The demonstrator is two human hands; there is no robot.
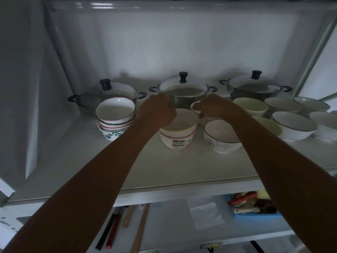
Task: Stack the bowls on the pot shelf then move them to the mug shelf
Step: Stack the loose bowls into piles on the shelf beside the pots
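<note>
On the white pot shelf (182,170) three lidded pots stand along the back, the middle pot (183,92) right behind my hands. At the left sits a stack of several bowls (115,117). In the middle a yellow-rimmed bowl (184,123) rests inside a pink-patterned bowl (177,141); my left hand (156,112) grips the yellow-rimmed bowl's left rim. My right hand (212,106) pinches the rim of a small white bowl (196,106) just behind it. A black-rimmed bowl (221,136) stands in front of my right wrist.
More single bowls fill the right of the shelf: a pale yellow bowl (250,106), a black-rimmed white bowl (293,125), others behind. The shelf below holds utensils (113,229) and a blue tray (255,207). Bare shelf lies in front of the bowls.
</note>
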